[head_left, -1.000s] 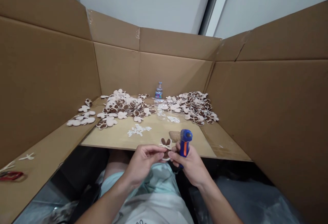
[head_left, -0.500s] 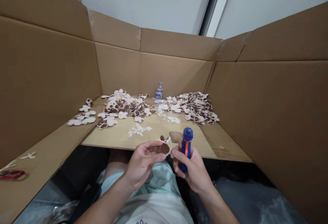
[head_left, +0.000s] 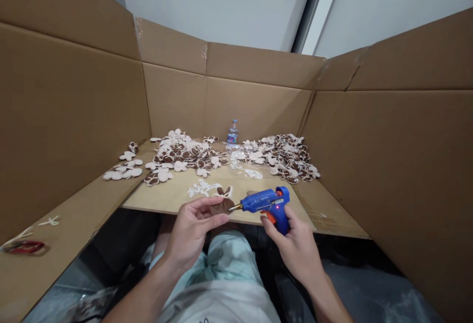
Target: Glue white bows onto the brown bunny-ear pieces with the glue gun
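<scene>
Between the thumb and fingers of my left hand point(head_left: 192, 227) is a brown felt bunny-shaped piece point(head_left: 220, 206) with a cream string bow near its ears. My right hand point(head_left: 295, 239) is wrapped round the handle of a blue glue gun point(head_left: 260, 200) with an orange trigger and a small red light. Its metal nozzle points left and is at the brown face of the felt piece; I cannot tell whether it touches. Just beyond my left hand, small white cut-out pieces point(head_left: 202, 188) lie loose on the board.
Piles of brown and white felt pieces point(head_left: 177, 153) point(head_left: 284, 158) sit at the back left and right, with a plastic bottle point(head_left: 232, 132) between them. Red-handled scissors point(head_left: 27, 247) lie at far left. Cardboard walls point(head_left: 258, 86) enclose the board point(head_left: 148, 199).
My right hand has turned the glue gun from upright to pointing left and brought its nozzle to the felt piece. My left hand with the felt piece has shifted slightly left.
</scene>
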`<state>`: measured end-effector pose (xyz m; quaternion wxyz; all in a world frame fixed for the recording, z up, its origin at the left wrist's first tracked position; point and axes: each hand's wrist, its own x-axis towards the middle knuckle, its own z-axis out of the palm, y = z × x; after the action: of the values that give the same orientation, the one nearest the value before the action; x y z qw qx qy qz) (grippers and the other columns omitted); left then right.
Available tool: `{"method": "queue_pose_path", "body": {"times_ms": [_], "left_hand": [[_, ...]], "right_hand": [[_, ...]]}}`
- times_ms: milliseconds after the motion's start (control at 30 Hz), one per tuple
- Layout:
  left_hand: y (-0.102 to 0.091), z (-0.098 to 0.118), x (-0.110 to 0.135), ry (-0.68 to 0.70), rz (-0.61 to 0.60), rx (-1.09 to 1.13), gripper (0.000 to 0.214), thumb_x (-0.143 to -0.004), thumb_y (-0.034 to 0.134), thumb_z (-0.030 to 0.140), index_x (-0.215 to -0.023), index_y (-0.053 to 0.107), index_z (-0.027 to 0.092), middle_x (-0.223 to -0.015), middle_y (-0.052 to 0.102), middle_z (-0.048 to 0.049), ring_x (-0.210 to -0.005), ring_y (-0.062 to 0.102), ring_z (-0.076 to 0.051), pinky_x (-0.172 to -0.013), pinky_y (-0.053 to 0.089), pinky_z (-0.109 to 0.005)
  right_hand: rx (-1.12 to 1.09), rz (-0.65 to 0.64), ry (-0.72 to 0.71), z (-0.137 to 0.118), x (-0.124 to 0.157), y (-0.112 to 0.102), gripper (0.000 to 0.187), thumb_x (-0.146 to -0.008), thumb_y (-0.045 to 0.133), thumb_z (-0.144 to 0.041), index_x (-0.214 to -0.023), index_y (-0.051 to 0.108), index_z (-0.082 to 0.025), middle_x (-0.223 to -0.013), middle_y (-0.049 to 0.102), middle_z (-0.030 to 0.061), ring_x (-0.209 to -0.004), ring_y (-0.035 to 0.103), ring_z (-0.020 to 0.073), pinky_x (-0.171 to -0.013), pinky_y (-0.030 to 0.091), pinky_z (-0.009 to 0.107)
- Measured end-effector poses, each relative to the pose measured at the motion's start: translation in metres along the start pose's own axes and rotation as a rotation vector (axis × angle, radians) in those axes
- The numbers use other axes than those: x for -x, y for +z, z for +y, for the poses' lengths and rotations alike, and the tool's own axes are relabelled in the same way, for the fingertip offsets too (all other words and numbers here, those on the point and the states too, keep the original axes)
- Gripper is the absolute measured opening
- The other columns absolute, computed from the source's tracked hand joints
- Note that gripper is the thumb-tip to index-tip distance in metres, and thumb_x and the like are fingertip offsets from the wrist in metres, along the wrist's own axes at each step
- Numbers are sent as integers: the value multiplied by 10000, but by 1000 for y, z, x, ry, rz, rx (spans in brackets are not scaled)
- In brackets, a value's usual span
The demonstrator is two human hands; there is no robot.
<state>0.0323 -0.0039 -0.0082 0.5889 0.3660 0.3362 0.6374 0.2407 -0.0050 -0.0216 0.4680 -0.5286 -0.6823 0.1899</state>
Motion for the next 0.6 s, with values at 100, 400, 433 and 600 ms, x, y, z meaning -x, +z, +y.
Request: {"method": "queue_pose_path", "body": {"times_ms": [100, 400, 433, 600], "left_hand": [[0, 1, 2, 11, -15, -7, 333, -498, 897, 128, -800, 776, 194, -794, 790, -16, -736, 717, -103, -683, 545, -127], [-1, 0, 1, 34, 3, -37, 310, -507, 895, 136, -788, 776, 191, -790, 787, -19, -737, 711, -107, -696, 546, -142], [-1, 0, 1, 34, 8, -42, 313, -506, 896, 140, -791, 776, 190, -792, 786, -22, -737, 710, -109, -698, 546, -147], [-2, -1, 0, 40, 33, -47, 325, -491, 901, 140, -788, 773, 182, -780, 778, -20, -725, 702, -110, -690, 545, -156]], "right_hand": [[48, 29, -48, -1, 0, -2, 238, -836, 584, -409, -784, 594, -178, -582, 573, -33, -491, 446, 105, -489, 393, 192], [132, 143, -198, -7, 2, -7, 179, -845, 593, -326, -736, 571, -186, -555, 547, -46, -459, 473, 93, -449, 363, 179], [141, 149, -206, -7, 2, -7, 177, -846, 590, -322, -731, 568, -189, -557, 544, -46, -462, 474, 95, -452, 366, 180], [192, 185, -226, -7, 2, -8, 200, -846, 577, -330, -695, 534, -205, -555, 527, -42, -461, 446, 102, -448, 350, 196]]}}
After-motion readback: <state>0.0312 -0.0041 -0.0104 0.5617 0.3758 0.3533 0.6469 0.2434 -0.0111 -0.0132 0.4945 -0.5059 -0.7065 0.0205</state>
